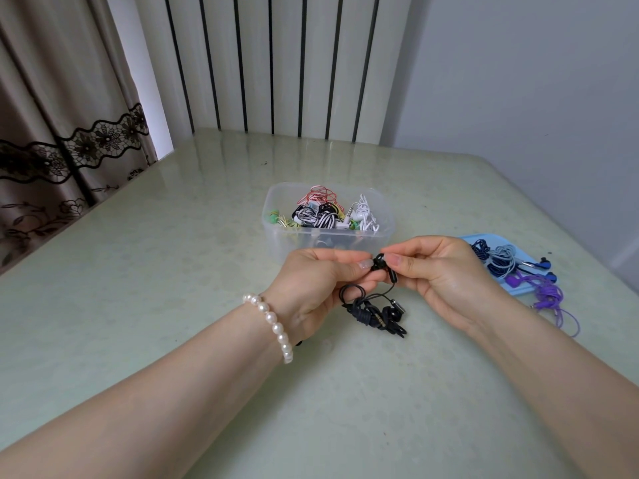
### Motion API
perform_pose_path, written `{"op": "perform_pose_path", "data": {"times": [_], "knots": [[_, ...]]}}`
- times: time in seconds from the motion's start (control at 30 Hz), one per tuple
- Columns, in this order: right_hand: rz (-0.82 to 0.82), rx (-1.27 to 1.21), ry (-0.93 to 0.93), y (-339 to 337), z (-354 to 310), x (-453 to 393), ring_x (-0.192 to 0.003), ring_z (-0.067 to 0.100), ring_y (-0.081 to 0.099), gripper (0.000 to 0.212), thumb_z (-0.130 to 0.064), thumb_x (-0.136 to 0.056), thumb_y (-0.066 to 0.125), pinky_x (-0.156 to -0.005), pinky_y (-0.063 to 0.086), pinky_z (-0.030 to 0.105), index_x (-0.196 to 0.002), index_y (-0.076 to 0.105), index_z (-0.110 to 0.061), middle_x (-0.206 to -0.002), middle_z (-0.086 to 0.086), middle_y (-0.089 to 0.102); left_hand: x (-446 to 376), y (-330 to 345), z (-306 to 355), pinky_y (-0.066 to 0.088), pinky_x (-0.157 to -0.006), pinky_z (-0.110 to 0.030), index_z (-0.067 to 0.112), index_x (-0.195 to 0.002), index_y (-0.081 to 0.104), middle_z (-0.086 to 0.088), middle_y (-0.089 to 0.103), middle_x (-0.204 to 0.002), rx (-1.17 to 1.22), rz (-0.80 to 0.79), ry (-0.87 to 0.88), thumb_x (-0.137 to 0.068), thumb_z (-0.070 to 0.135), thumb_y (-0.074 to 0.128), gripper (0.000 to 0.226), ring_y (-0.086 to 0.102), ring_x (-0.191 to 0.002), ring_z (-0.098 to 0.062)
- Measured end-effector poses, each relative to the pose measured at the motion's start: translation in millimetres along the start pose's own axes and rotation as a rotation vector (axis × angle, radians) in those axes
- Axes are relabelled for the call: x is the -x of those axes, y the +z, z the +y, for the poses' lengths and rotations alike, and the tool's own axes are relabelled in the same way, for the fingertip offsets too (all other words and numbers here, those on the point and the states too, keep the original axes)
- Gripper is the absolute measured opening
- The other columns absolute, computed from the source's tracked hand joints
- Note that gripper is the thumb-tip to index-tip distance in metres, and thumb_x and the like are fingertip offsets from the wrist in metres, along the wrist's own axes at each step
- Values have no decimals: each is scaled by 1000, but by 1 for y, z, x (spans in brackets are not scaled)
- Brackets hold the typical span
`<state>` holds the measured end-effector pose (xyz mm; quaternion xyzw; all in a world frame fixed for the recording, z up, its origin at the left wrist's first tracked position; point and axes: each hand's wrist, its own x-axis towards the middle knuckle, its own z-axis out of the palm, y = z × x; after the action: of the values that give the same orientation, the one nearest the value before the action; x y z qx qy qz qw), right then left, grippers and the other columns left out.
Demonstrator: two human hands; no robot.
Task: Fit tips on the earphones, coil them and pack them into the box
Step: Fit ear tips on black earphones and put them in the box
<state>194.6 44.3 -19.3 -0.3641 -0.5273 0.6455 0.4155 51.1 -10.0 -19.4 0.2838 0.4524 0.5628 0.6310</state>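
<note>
Between both hands I hold a black earbud (pixel 382 263) just in front of the clear plastic box (pixel 276 233). My left hand (pixel 318 285) pinches the bud from the left, and my right hand (pixel 439 274) pinches it from the right at its top. The black cord hangs down from the bud to a coiled bundle (pixel 371 314) lying on the table, with the second bud and the plug in it. The box holds several coiled earphones in red, white, green and black-and-white stripes.
A light blue tray (pixel 511 288) at the right carries dark blue and grey earphones (pixel 498 261). Purple earphones (pixel 549 295) spill over its front edge onto the table. The pale green glossy table (pixel 173 271) meets a curtain at the left and a striped wall behind.
</note>
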Motion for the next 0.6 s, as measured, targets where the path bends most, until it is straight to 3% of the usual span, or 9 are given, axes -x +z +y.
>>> {"op": "perform_pose_path", "data": {"times": [0.23, 0.37, 0.6], "knots": [[34, -5, 27, 2, 1, 0, -56, 20, 67, 16, 1, -57, 63, -61, 58, 25, -72, 64, 5, -61, 12, 67, -2, -2, -2, 54, -59, -18, -3, -78, 64, -15, 70, -67, -11, -1, -3, -80, -13, 57, 13, 69, -58, -17], [56, 47, 6, 6, 1, 2, -54, 19, 66, 8, 8, -67, 62, -63, 58, 25, -73, 64, 3, -59, 10, 67, -2, -2, -2, 54, -53, -17, -4, -81, 64, -16, 70, -66, 2, 5, -11, -80, -13, 56, 11, 68, -57, -17], [129, 326, -275, 16, 2, 8, -51, 10, 65, 18, 11, -74, 65, -61, 54, 16, -69, 65, -6, -50, -2, 66, -2, 0, -1, 49, -44, -16, -6, -91, 64, -13, 71, -69, 64, 7, -32, -82, -11, 55, 13, 69, -57, -15]]}}
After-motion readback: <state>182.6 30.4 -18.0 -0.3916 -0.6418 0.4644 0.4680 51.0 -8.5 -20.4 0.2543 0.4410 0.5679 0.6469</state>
